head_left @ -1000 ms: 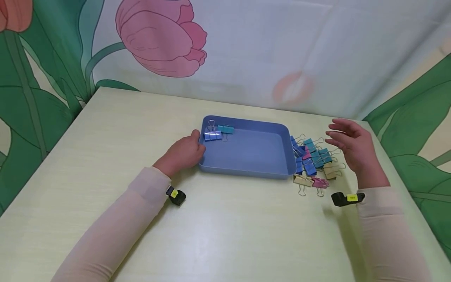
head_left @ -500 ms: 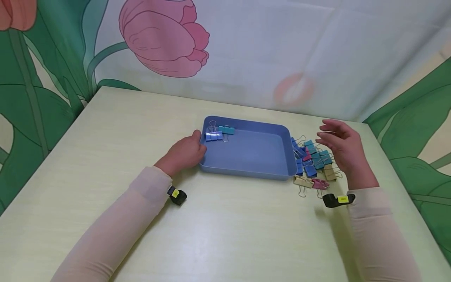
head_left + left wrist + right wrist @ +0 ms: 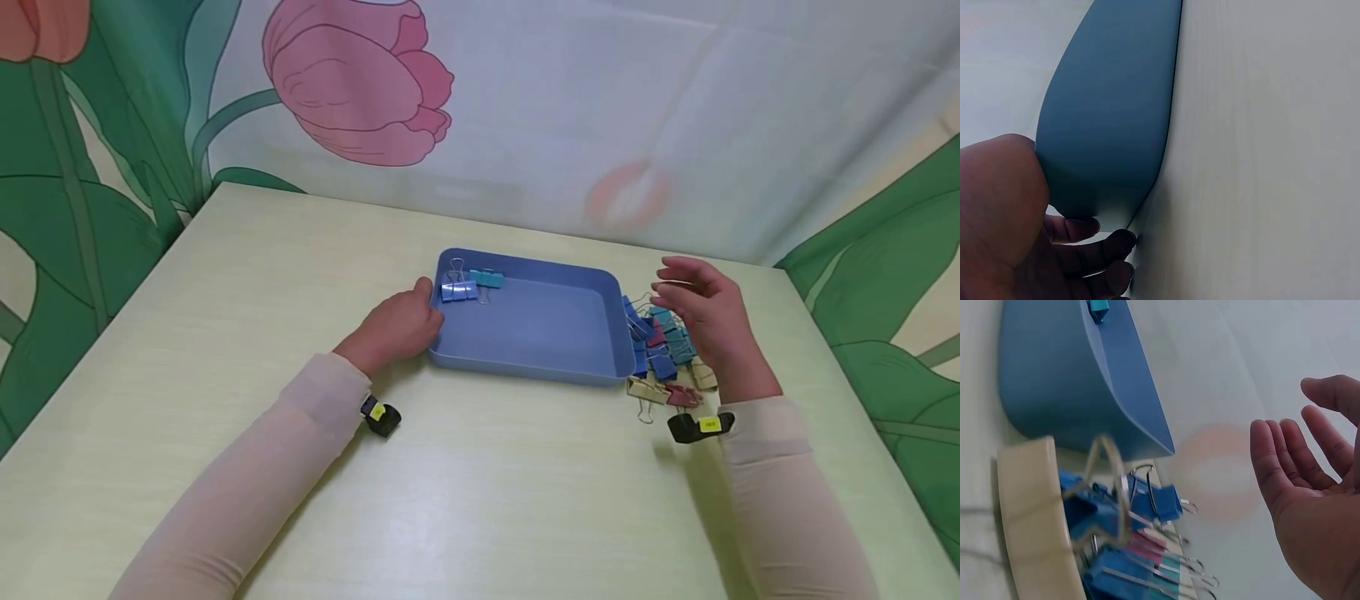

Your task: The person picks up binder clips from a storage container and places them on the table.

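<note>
My left hand [image 3: 397, 325] grips the left end of a shallow blue tray [image 3: 532, 333], thumb at the rim. In the left wrist view its curled fingers [image 3: 1107, 250] lie against the outside of the tray wall [image 3: 1107, 112]. A shiny blue binder clip [image 3: 459, 291] and a teal binder clip [image 3: 487, 279] lie in the tray's far left corner. Over the heap of binder clips [image 3: 662, 367] right of the tray, my right hand [image 3: 705, 321] hovers with nothing in it. Its fingers [image 3: 1263, 450] are relaxed and apart from the thumb. The hand hides part of the heap.
The heap, with blue, teal, pink and cream clips, sits against the tray's right end. A cream binder clip [image 3: 1038, 519] looms close in the right wrist view. Behind the pale table [image 3: 450, 483] hangs a flower-printed cloth [image 3: 525, 108].
My right hand has moved left across the binder clip heap, towards the tray. My left hand keeps its grip on the tray, and the clips inside stay put.
</note>
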`<state>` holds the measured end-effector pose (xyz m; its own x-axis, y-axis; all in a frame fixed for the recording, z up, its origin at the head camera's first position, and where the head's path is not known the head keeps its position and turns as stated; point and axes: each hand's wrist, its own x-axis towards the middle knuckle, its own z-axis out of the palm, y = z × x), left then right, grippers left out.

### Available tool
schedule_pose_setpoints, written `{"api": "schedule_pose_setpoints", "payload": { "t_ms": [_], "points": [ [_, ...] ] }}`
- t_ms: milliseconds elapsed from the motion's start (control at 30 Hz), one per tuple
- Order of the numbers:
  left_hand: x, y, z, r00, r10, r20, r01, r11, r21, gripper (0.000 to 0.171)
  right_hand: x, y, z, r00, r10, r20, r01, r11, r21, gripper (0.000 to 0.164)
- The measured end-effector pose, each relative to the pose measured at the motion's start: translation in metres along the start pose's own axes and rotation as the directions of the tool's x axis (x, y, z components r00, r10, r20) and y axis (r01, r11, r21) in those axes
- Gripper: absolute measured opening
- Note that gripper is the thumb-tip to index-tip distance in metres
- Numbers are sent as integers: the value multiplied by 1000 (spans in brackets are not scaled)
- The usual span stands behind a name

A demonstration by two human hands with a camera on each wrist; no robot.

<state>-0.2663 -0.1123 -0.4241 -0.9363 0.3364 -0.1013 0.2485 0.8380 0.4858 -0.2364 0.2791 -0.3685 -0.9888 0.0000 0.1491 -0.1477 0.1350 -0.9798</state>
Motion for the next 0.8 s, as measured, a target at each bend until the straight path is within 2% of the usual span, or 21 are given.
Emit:
{"api": "schedule_pose_setpoints", "payload": {
  "t_ms": [367,800],
  "points": [
    [-2,2,-1,1000,11,8,-10,1000,-7,31,7,-3,23,996,-39,81,39,999,6,37],
    [-3,3,-3,1000,-1,16,1,1000,7,34,19,-10,54,994,8,106,4,994,-112,44]
  ]
}}
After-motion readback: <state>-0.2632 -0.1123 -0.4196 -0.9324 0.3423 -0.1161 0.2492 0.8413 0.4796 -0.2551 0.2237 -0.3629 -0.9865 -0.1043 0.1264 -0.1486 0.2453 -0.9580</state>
